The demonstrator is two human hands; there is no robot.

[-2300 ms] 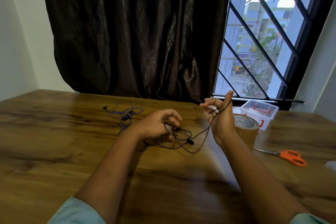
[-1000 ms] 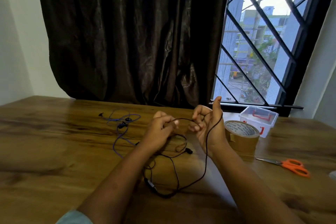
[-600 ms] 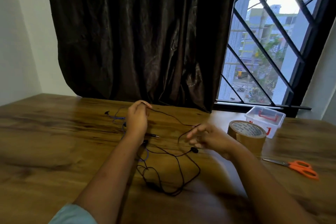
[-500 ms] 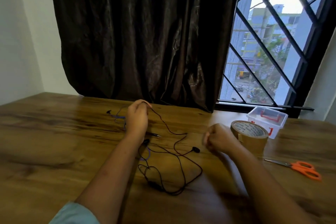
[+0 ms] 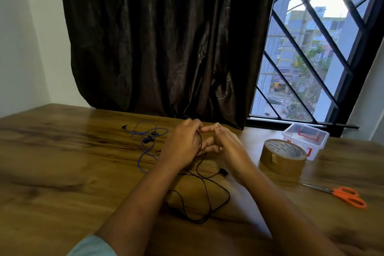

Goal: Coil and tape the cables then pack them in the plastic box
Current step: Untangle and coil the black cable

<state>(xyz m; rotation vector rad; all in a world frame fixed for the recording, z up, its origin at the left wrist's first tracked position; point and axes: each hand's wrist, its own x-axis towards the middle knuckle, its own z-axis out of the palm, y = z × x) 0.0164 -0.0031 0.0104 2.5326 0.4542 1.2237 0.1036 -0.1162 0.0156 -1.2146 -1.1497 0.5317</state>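
Observation:
A black earphone cable (image 5: 204,197) lies in loose loops on the wooden table (image 5: 62,172), one earbud (image 5: 223,171) beside my right wrist. My left hand (image 5: 182,143) grips the upper part of this cable with curled fingers, and the strand hangs down between both hands. My right hand (image 5: 225,144) points its fairly straight fingers at my left hand, and the cable crosses in front of their tips. A blue earphone cable (image 5: 145,138) lies untidy to the left. The small clear plastic box (image 5: 305,138) with red clips stands at the right by the window.
A roll of brown packing tape (image 5: 282,157) stands right of my hands, in front of the box. Orange-handled scissors (image 5: 345,194) lie further right and nearer. A dark curtain (image 5: 166,48) and a barred window (image 5: 311,68) back the table.
My hands, apart half a second ago, have come together. My left hand carried the black cable rightward, and my right hand went from a fist to straightened fingers meeting it.

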